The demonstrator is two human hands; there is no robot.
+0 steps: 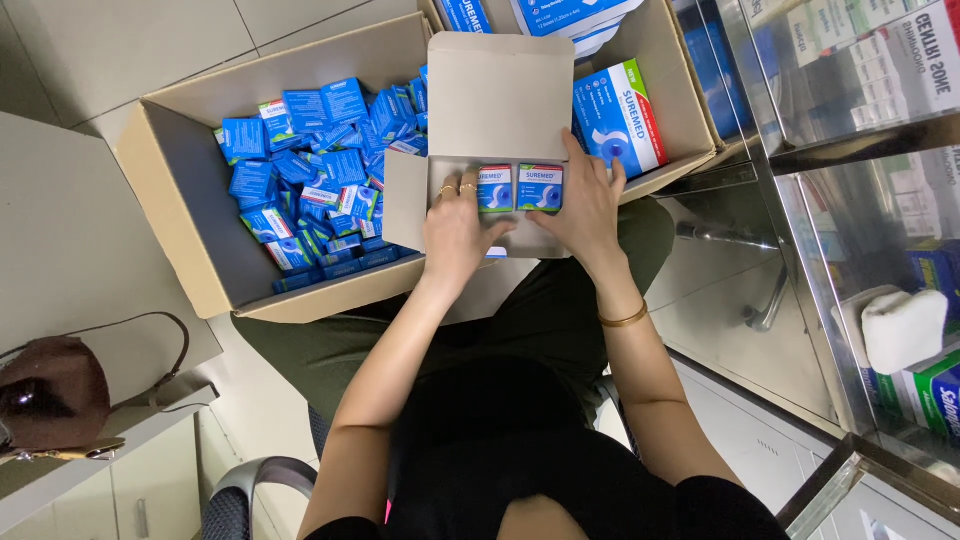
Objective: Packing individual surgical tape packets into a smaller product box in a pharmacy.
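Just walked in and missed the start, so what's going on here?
A seated person holds a small open carton on their lap. The left hand and right hand press on two small blue boxes standing side by side inside it. A big cardboard box beside it holds many loose blue boxes.

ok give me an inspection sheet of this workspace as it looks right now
surface: small open carton rests on the person's lap, lid flap raised.
job's things: two small blue and white boxes stand side by side inside the carton.
clutter: large cardboard box on the floor, filled with loose small blue packets; second cardboard box holds a larger blue box.
grippers: left hand and right hand both touch the two boxes; grip cannot be told.
cables: nothing seen.
surroundings: brown bag on a grey counter; glass shelving with packaged goods; tiled floor.
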